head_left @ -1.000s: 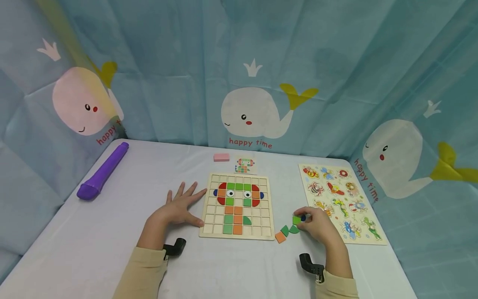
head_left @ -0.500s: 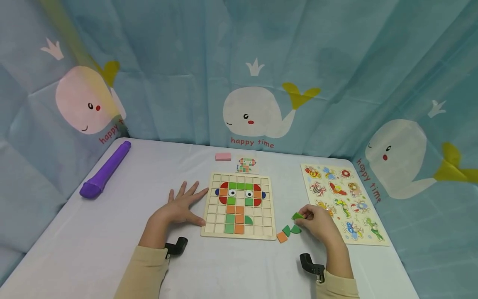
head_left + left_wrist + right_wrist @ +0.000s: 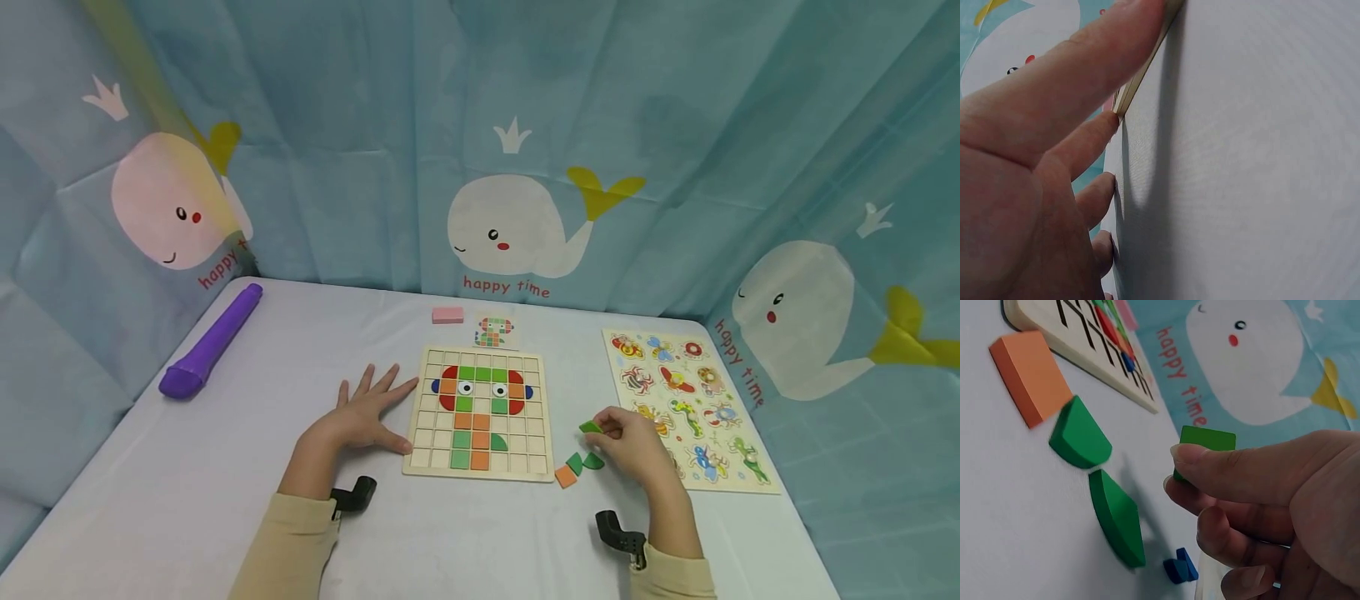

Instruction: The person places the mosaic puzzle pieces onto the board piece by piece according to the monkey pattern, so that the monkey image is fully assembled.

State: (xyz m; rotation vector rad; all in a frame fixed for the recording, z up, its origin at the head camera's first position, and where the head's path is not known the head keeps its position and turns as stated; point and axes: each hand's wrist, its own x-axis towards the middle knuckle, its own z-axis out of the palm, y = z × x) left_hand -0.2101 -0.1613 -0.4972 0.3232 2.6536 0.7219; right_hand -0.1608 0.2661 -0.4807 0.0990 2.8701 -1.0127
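A wooden grid board (image 3: 437, 433) bears a figure of red, green, orange and blue tiles with two eye pieces. Along its left edge my left hand (image 3: 360, 421) lies with spread fingers, thumb and index finger touching the rim. My right hand (image 3: 636, 443), raised to the right of the board, pinches a green square tile (image 3: 1209, 438) between thumb and index finger. Below it on the table lie an orange square tile (image 3: 566, 477) and two green rounded-edge tiles, one a quarter-round (image 3: 1119, 522). Small blue pieces (image 3: 1179, 567) show beneath the hand in the right wrist view.
Behind the board lie a pink block (image 3: 447, 316) and a small pattern card (image 3: 494, 332). A purple microphone-shaped thing (image 3: 210, 343) rests at the left. An insect picture board (image 3: 677, 381) lies right, partly behind my right hand. A whale-print curtain (image 3: 345, 208) surrounds the table.
My right hand has picked the green square tile up from beside the other pieces and moved it slightly left and away from me. The left hand stays in place at the board.
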